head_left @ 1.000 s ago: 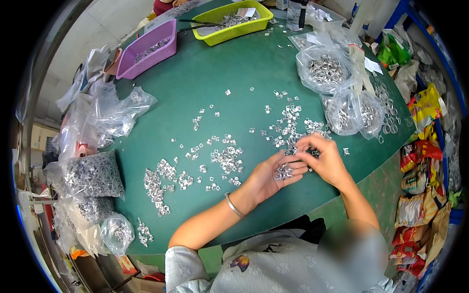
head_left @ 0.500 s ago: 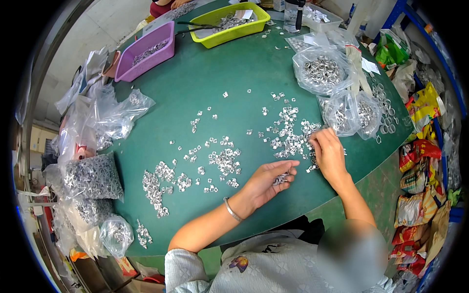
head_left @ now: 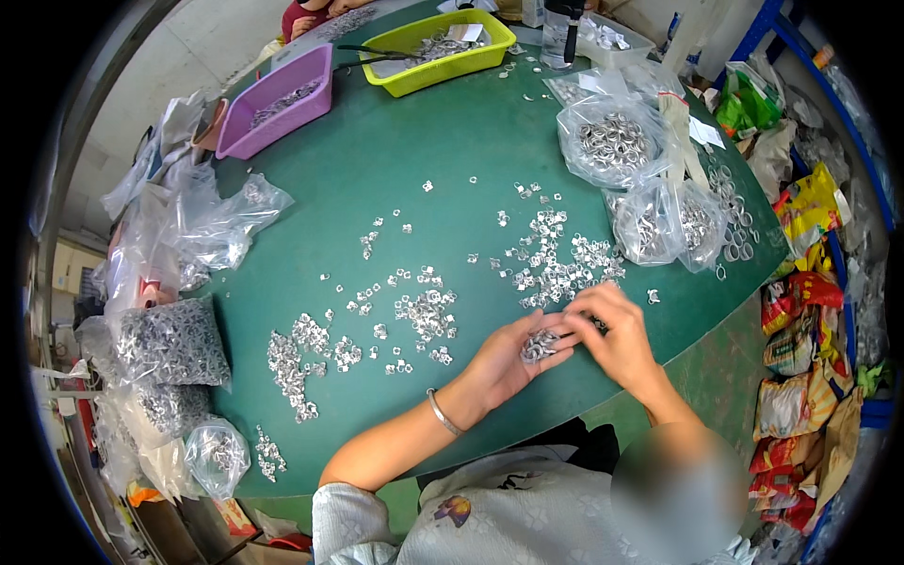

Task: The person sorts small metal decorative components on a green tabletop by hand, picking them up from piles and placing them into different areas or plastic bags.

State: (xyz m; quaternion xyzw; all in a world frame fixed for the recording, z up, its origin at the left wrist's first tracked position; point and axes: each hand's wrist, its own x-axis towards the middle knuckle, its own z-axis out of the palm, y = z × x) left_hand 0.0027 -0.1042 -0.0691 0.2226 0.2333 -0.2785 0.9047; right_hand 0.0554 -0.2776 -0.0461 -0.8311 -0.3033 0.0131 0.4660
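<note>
My left hand (head_left: 513, 356), palm up and cupped, holds a clump of small silvery metal rings (head_left: 540, 347). My right hand (head_left: 614, 334) meets its fingertips from the right, with thumb and fingers pinched together; whatever they hold there is too small and blurred to make out. Just beyond both hands lies a loose pile of small silvery ring-like pieces (head_left: 560, 259) on the green table (head_left: 377, 217). Another pile of these pieces (head_left: 426, 314) is left of my left hand, and a further heap (head_left: 294, 363) lies farther left.
Clear bags of metal rings (head_left: 612, 141) stand at the right, with larger loose rings (head_left: 739, 221) beside them. Packed bags (head_left: 174, 339) line the left edge. A purple basket (head_left: 278, 108) and yellow-green basket (head_left: 433, 61) stand at the back, near another person (head_left: 306, 19).
My right hand has come away from the far pile toward me and left, up to my left hand's fingers. My left palm has opened further, showing more of the rings in it.
</note>
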